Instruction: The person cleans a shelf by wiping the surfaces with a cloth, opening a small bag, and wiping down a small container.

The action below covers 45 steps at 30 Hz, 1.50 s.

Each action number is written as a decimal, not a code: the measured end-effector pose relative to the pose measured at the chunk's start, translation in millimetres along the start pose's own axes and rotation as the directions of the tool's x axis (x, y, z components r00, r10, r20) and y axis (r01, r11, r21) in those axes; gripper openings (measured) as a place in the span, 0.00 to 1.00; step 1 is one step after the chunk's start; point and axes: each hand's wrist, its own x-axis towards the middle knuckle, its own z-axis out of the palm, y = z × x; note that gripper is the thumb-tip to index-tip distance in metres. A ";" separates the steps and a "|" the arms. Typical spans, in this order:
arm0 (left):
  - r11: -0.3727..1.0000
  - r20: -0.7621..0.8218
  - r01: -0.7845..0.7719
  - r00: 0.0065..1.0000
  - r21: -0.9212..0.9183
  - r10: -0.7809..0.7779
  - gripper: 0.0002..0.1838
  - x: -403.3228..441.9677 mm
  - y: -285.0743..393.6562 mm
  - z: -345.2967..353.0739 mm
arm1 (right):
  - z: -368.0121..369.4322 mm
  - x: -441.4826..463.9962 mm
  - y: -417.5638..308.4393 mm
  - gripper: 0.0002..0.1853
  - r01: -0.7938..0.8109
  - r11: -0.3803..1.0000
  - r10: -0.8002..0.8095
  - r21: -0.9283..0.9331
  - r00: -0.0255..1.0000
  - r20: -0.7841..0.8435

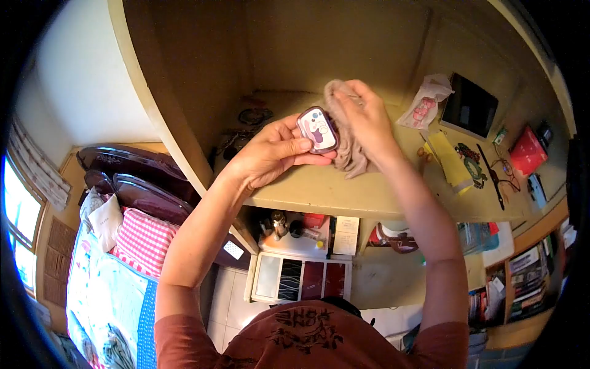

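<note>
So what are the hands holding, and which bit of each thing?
The left hand holds a purple-rimmed cartoon case by its left and lower edges; the right hand grips a greyish-brown cloth by its upper part.

Home bedroom: bed [114, 289], checked pillow [147, 240], curtain [44, 169].

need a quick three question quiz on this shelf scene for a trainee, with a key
1. What colour is the cloth in the right hand? A) bright green B) dull pinkish-brown C) navy blue
2. True or false: the left hand holds nothing.
3. Which lies nearer the right hand: the pale bag or the black rectangular item?

Key: 1. B. 2. False; it holds a small cartoon-printed case. 3. The pale bag.
</note>
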 end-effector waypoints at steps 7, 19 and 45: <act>0.998 0.019 -0.025 0.999 -0.057 0.026 0.33 -1.4 0.6 -1.3 | -21.0 -2.9 -17.7 0.14 0.003 0.968 -0.065 0.250 0.968 0.241; 0.998 -0.010 -0.037 0.999 -0.058 0.037 0.27 -4.5 -2.1 -3.9 | -8.3 -9.7 -22.1 0.29 0.372 0.928 -0.326 0.004 0.807 0.493; 0.993 -0.306 0.105 0.948 0.061 -0.082 0.26 -0.7 -4.3 3.2 | 8.8 -16.4 -12.6 0.28 0.308 0.938 -0.202 -0.158 0.857 0.474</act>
